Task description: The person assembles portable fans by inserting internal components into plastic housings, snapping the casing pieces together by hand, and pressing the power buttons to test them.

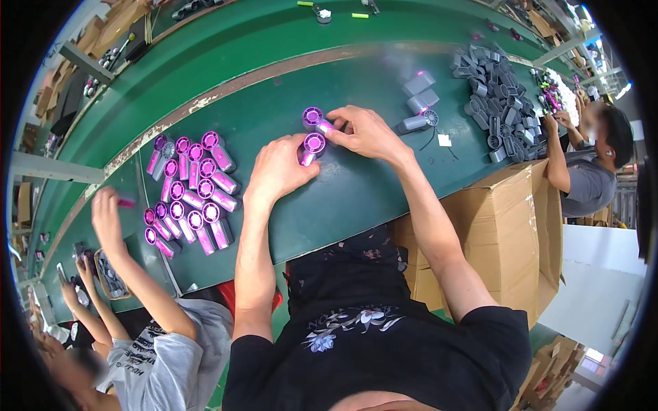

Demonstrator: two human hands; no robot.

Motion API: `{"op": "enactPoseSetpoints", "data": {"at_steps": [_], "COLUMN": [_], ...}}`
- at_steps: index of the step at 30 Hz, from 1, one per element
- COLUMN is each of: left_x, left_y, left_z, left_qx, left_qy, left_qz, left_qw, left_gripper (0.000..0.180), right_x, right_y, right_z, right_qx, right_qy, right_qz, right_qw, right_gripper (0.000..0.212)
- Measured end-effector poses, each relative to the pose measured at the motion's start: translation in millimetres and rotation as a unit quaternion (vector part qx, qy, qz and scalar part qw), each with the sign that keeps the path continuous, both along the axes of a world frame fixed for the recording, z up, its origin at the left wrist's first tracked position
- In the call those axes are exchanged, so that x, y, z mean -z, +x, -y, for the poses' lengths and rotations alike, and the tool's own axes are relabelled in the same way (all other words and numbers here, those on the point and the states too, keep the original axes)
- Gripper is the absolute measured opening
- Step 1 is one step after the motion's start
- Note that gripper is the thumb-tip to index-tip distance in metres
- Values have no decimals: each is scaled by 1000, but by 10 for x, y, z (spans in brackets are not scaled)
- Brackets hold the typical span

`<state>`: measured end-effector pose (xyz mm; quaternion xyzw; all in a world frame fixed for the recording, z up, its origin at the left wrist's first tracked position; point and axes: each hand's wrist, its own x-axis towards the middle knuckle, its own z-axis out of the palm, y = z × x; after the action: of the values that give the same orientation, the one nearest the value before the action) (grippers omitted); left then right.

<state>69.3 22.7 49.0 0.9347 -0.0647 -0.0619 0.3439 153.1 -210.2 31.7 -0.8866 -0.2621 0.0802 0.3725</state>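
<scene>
Over the green table, my left hand is closed around a small handheld fan with a round pink grille and a pink handle face. Just beyond it is a second pink-and-grey fan, its handle pinched in the fingers of my right hand. The two fans are close together; whether they touch I cannot tell. To the left, several similar pink-faced fans lie in loose rows. On the right side are a few grey fan housings, one with a round grille.
A large heap of grey housings lies farther right, near an open cardboard box at the table edge. A co-worker's hand reaches in at the left. Another person works at the far right. A white slip lies near the grey housings.
</scene>
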Motion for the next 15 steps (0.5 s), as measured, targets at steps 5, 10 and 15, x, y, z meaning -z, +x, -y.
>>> {"op": "enactPoseSetpoints", "data": {"at_steps": [5, 10, 15], "left_x": [81, 181, 283], "left_y": [104, 195, 241], "left_z": [-65, -68, -37], "left_qx": [-104, -180, -234], "left_qy": [-9, -15, -66], "left_qz": [111, 223, 151], "left_qw": [988, 958, 958], "left_gripper": [48, 60, 66], "right_x": [-6, 184, 296], "right_y": [-46, -169, -227], "right_z": [-37, -241, -419], "right_qx": [-4, 54, 101], "right_qy": [-31, 20, 89], "right_qz": [44, 118, 316], "right_qw": [999, 991, 939], "right_gripper": [49, 47, 38]}}
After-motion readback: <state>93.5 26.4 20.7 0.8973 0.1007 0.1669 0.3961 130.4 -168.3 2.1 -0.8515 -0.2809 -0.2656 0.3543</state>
